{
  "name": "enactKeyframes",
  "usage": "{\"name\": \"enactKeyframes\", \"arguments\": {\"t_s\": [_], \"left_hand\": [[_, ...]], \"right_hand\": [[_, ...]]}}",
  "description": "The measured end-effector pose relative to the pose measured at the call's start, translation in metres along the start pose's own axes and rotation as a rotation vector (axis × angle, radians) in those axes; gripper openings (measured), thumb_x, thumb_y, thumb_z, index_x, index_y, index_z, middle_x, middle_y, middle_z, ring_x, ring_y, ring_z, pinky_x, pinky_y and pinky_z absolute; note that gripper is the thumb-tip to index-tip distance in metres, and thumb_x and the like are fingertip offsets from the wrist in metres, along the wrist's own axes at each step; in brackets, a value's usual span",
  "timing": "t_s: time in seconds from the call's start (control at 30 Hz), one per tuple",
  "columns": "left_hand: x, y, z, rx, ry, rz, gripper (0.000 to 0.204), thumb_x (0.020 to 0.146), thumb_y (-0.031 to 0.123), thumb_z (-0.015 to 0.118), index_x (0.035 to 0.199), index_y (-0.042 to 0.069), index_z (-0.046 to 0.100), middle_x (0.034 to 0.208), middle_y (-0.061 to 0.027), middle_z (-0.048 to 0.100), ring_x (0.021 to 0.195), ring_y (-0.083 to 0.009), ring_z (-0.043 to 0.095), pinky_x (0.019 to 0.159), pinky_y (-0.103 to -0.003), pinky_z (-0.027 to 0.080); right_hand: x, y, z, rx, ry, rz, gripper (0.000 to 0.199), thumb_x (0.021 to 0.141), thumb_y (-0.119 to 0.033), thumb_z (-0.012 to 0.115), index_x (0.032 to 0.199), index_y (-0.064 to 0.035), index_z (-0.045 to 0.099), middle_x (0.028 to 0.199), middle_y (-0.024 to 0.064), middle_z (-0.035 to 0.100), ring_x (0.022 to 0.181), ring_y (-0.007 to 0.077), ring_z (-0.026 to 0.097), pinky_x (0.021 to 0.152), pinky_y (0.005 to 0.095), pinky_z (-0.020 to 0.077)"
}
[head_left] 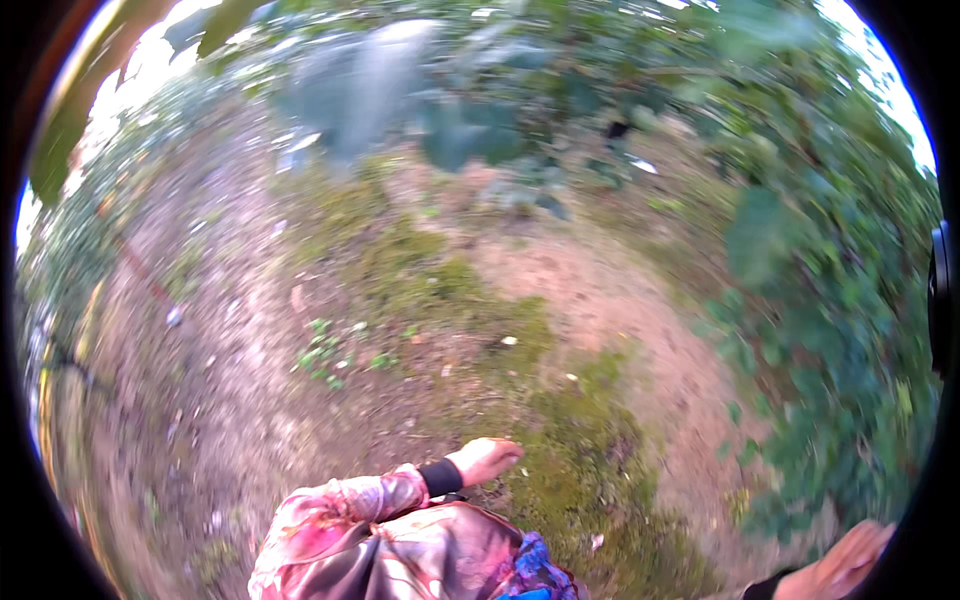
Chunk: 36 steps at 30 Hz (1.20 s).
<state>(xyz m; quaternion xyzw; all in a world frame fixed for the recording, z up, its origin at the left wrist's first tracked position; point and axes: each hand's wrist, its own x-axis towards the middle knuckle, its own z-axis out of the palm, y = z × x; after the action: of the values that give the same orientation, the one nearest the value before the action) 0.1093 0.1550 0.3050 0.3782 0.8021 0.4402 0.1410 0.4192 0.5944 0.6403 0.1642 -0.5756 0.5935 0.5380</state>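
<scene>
My left hand (487, 460) extends to the right in front of my body, above the mossy ground. A dark cuff (439, 477) closes the patterned pink sleeve (345, 505) at its wrist. Its fingers are blurred and partly turned from view, and no object shows in it. At the lower right edge, my right hand (850, 562) is held out beside the leafy bushes (830, 400), its fingers stretched and blurred. Nothing shows in that hand either; I cannot tell whether it touches a leaf.
Large leaves (370, 95) hang close overhead at the top. Bare soil (215, 330) lies to the left, and a reddish dirt strip (600, 310) runs beside moss (585, 450). A small green plant (322, 352) grows ahead. Yellow pole-like lines (47, 420) stand at the far left.
</scene>
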Motion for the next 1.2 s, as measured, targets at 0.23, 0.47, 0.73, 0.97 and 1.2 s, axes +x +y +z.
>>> {"name": "enactKeyframes", "arguments": {"t_s": [0.23,0.47,0.73,0.97,1.2], "left_hand": [[-0.021,0.001,-0.032,-0.045,-0.003,-0.076,0.026,0.095,0.023,0.055,0.114,0.006,0.062,0.104,-0.0169,0.066,0.099,-0.0341,0.064,0.087,-0.042,0.051],[-0.015,-0.047,-0.085,0.011,0.083,0.031,0.021,0.091,0.018,0.058,0.106,0.005,0.066,0.095,-0.017,0.068,0.09,-0.0345,0.066,0.08,-0.041,0.052],[-0.018,-0.054,-0.167,-0.036,0.22,0.013,0.022,0.091,0.019,0.059,0.106,0.004,0.067,0.09,-0.0167,0.068,0.083,-0.0327,0.067,0.076,-0.039,0.053],[-0.066,-0.093,-0.212,-0.144,0.404,-0.072,0.021,0.093,0.016,0.059,0.107,0.003,0.067,0.086,-0.0125,0.07,0.077,-0.0191,0.067,0.072,-0.033,0.053],[-0.117,-0.135,-0.239,-0.195,0.582,-0.21,0.02,0.093,0.019,0.06,0.103,0.004,0.068,0.081,-0.0121,0.069,0.072,-0.0198,0.067,0.066,-0.032,0.052]], "right_hand": [[-0.058,0.178,0.149,-0.846,-0.705,0.576,0.049,0.066,0.002,0.07,0.114,-0.0016,0.068,0.135,0.0127,0.055,0.111,0.023,0.06,0.08,0.0298,0.0523],[-0.063,0.227,0.283,-0.576,-0.498,0.715,0.016,0.086,-0.005,0.066,0.099,0.0039,0.07,0.076,0.008,0.068,0.068,0.0123,0.065,0.062,0.0243,0.0505],[-0.029,0.27,0.479,-0.251,-0.619,0.462,0.013,0.089,-0.004,0.064,0.101,-0.0003,0.069,0.085,0.0034,0.065,0.071,0.0076,0.061,0.059,0.0222,0.0494],[-0.035,0.306,0.582,-0.16,-0.753,0.496,0.016,0.093,-0.014,0.066,0.084,-0.0001,0.068,0.073,-0.0004,0.063,0.063,0.0046,0.055,0.054,0.0195,0.0452],[-0.041,0.317,0.676,-0.001,-0.522,0.413,0.051,0.085,-0.018,0.076,0.125,0.0,0.05,0.085,0.0055,0.063,0.059,0.0059,0.055,0.052,0.0205,0.0453]]}}
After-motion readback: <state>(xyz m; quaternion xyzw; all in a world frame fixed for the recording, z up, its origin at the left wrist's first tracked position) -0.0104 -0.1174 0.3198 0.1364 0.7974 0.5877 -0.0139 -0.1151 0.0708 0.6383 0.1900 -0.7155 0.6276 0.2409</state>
